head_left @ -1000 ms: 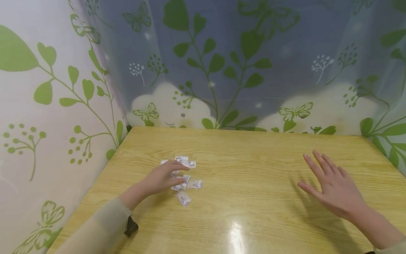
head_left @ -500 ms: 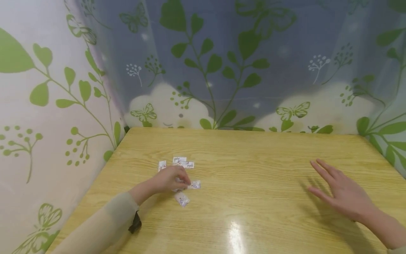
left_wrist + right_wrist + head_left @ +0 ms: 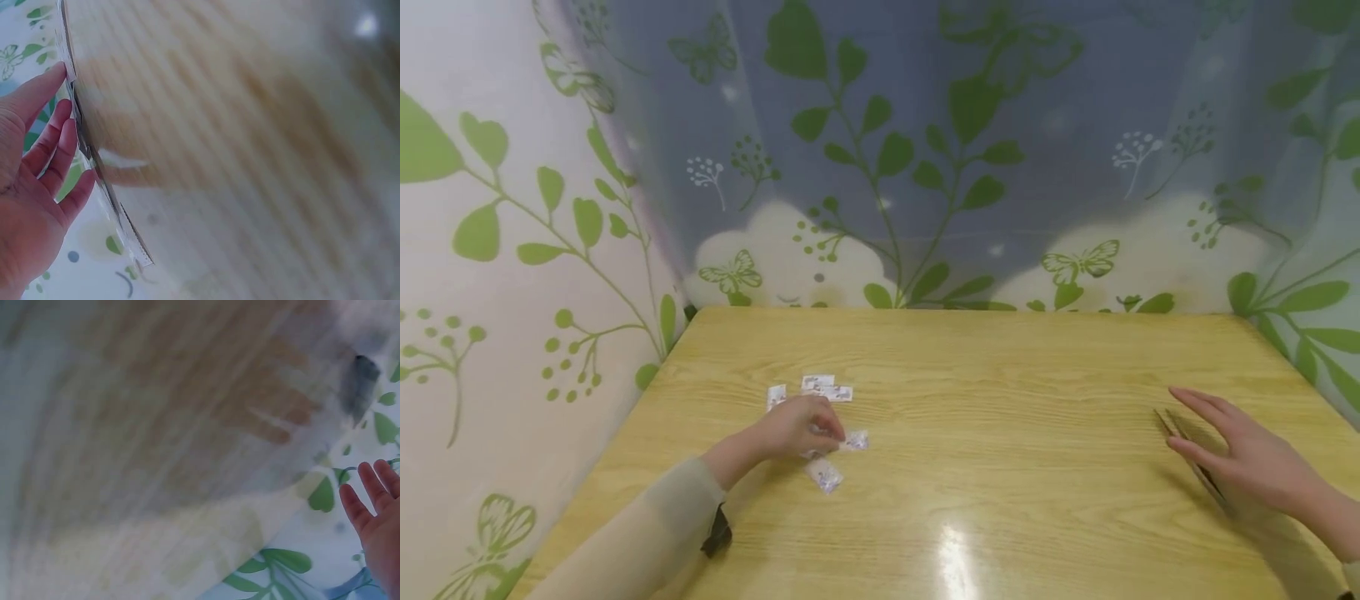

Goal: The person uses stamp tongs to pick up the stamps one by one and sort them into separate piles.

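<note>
Several small white sachets with purple print lie in a loose cluster on the table's left half. In the head view, two overlapping sachets lie beyond my left hand, one sachet to its right and another sachet nearer me. My left thumb and curled fingers pinch at the middle sachets, which the hand mostly covers. Seen from the left wrist, the fingertips are down at the sachets' edges. My right hand hovers over the table's right side, fingers extended, holding nothing.
The wooden table reaches back to a patterned curtain with green leaves and butterflies. A similar cloth hangs along the left edge. A dark strap hangs at the left wrist. Dark shadow streaks lie under the right hand.
My left hand has come down nearer me onto the middle sachets, and its fingers have closed toward the thumb. The right hand has shifted rightward and turned more edge-on.
</note>
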Available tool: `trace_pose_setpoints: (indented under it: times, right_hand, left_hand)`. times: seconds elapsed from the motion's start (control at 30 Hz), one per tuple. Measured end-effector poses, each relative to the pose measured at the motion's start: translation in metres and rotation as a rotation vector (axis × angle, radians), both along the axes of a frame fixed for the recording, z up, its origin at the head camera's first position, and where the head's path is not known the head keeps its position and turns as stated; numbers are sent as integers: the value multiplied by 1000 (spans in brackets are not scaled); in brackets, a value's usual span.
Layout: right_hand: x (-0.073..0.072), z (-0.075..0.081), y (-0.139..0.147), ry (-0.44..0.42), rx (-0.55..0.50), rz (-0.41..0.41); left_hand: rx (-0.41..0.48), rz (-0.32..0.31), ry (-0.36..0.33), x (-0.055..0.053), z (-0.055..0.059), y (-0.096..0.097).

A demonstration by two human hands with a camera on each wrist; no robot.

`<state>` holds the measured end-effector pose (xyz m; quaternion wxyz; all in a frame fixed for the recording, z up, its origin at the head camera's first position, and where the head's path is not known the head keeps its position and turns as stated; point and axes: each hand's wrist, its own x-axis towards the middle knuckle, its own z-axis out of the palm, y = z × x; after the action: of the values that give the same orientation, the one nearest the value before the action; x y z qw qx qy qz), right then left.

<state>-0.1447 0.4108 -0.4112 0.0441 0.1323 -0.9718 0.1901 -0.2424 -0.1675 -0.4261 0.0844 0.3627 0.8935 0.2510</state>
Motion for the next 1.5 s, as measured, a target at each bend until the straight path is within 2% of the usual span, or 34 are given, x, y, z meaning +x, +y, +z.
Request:
trace_pose_setpoints:
  times: [0.3,0.57,0.87,1.1,1.5]
  right_hand:
    - [-1,-14,14,-46,42,-18]
    - [-2,-16,16,-42,24,13]
    - [-6,-24,22,70,5,32]
    - [-7,-25,21,129,-51,34]
    - [-7,-25,16,161,-11,54]
  left_hand:
    - [15,6,-27,2,0,-1]
    - [12,13,-24,2,0,-2]
    - [24,9,-41,1,0,-1]
    - [25,9,-35,1,2,-1]
    - [29,6,-54,0,1,-1]
